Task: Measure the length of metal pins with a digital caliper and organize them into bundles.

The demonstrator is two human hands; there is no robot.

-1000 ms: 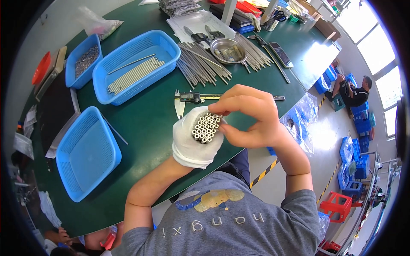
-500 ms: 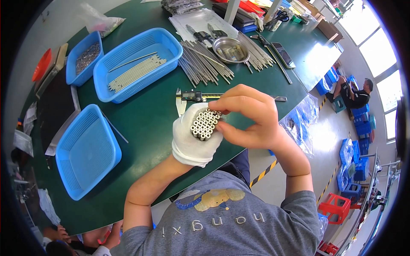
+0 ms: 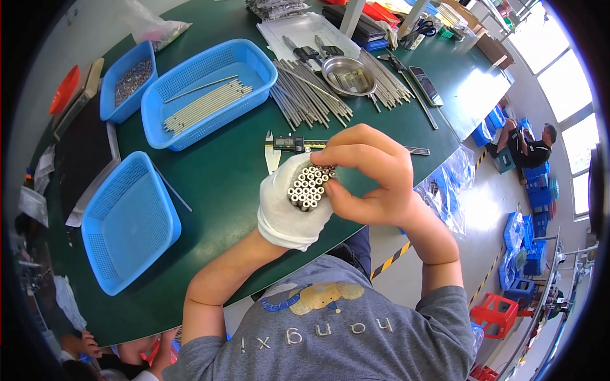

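Note:
My left hand (image 3: 286,206), in a white glove, grips a bundle of short metal tubes (image 3: 309,187) seen end-on, held above the near edge of the green table (image 3: 222,171). My bare right hand (image 3: 372,174) curls over the bundle from the right, its fingertips on the tube ends. A digital caliper (image 3: 289,145) lies on the table just beyond both hands.
An empty blue basket (image 3: 127,222) sits at the left. A larger blue basket (image 3: 206,92) holds long metal rods, a small blue bin (image 3: 127,82) small parts. Loose rods (image 3: 308,98), a metal bowl (image 3: 347,73) and tools lie further back. A person (image 3: 527,146) sits on the floor at right.
Both hands stay together on the tube bundle; the right fingers shift slightly over the tube ends. The bundle keeps its place.

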